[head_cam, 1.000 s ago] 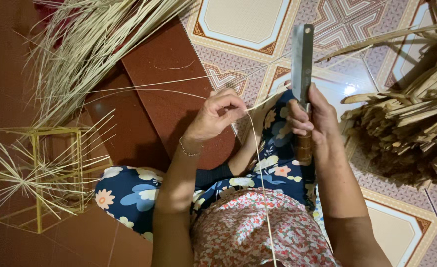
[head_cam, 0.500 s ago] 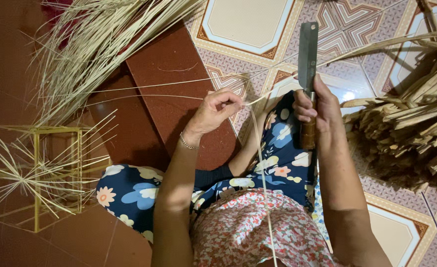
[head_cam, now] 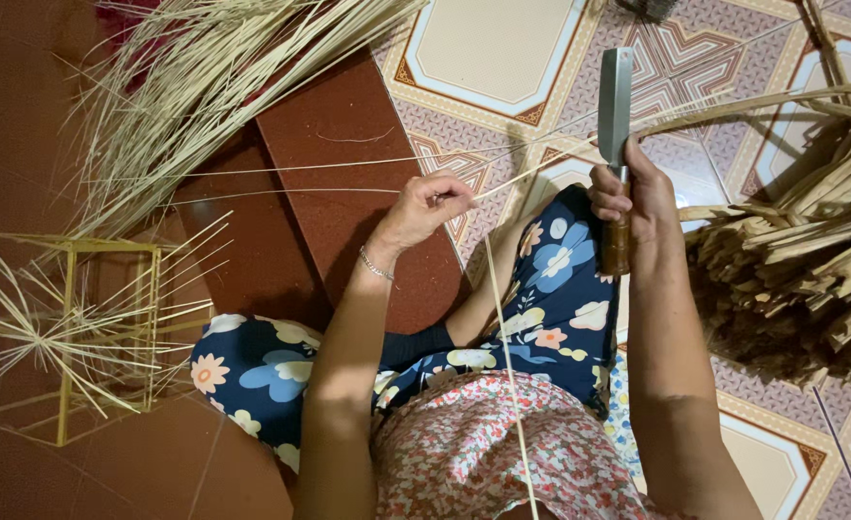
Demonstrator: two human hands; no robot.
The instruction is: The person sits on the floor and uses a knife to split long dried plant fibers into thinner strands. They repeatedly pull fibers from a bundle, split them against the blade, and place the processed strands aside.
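Now the right hand (head_cam: 637,197) is closed around the wooden handle of a broad-bladed knife (head_cam: 615,111), blade pointing to the far side; compared with a second ago, hand and knife sit a little farther right and the blade stands more upright. The left hand (head_cam: 425,207) pinches a thin bamboo strip (head_cam: 531,171) between fingertips and thumb, as it did before, so the strip runs from that pinch towards the blade while a second sliver (head_cam: 507,356) trails down over the floral lap. To the right lies a heap of split bamboo slats (head_cam: 801,250); far left, loose slivers (head_cam: 204,87); near left, a small stick frame (head_cam: 69,337).
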